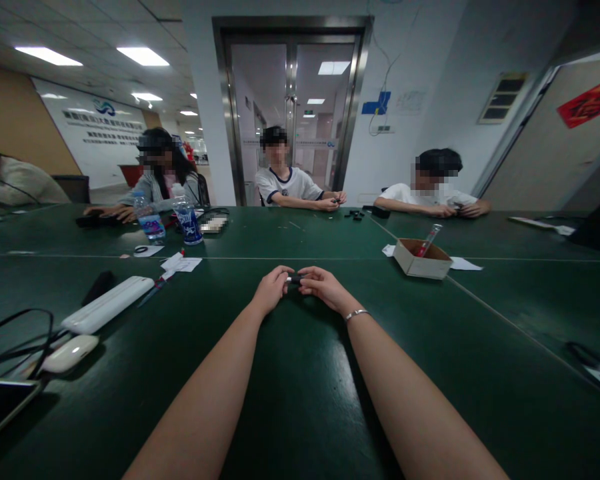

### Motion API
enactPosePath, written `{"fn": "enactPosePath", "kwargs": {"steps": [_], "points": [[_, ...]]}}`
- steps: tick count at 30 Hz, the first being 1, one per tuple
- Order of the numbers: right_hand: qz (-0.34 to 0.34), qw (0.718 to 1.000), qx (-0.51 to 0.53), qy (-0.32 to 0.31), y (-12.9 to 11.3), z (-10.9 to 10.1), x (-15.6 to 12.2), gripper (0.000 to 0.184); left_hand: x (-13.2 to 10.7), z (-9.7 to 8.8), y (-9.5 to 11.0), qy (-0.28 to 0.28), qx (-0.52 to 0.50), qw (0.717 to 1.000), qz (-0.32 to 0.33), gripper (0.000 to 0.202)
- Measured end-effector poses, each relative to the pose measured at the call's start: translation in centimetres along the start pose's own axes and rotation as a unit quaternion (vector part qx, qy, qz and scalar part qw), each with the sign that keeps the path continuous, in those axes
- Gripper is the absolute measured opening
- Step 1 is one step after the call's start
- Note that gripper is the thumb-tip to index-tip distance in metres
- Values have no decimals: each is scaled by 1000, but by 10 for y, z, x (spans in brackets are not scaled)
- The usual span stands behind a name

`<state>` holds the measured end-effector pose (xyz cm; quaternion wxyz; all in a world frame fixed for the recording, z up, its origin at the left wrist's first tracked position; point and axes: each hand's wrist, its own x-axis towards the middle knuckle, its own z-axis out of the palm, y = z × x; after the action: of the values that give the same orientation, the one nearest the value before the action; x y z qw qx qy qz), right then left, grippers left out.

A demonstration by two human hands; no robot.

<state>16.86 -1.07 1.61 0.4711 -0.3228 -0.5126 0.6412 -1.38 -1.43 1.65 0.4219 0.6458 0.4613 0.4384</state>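
Observation:
Both of my hands meet over the dark green table (300, 373), fingers closed around one small black object with a silvery end (294, 281). My left hand (271, 291) grips it from the left, at the shiny end. From the right, my right hand (326, 288) pinches the black part; a silver bracelet (357, 314) circles that wrist. The object's exact kind is too small to make out, and fingers hide part of it.
A cardboard box (414, 265) with a clear-and-red tube stands right of my hands. To the left lie a long white case (109, 305), a white mouse (71, 353), a phone (3, 408) and cables. Two bottles (187, 220) stand farther back. Several people sit around the table.

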Motion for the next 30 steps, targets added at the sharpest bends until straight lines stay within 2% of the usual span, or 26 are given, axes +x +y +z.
{"fn": "enactPosePath", "kwargs": {"steps": [21,25,27,28,30], "points": [[11,1000,-16,12,-4,1,-2,28,1,0,-5,1,22,1000,20,30],[10,997,-81,17,0,4,2,28,0,2,-5,17,15,1000,22,29],[1,982,-186,36,5,11,3,25,1,2,-6,40,15,999,30,27],[-17,964,-262,50,7,16,4,23,1,2,-7,49,22,998,37,26],[-71,898,-427,79,11,27,3,20,3,0,-11,59,46,996,52,24]]}}
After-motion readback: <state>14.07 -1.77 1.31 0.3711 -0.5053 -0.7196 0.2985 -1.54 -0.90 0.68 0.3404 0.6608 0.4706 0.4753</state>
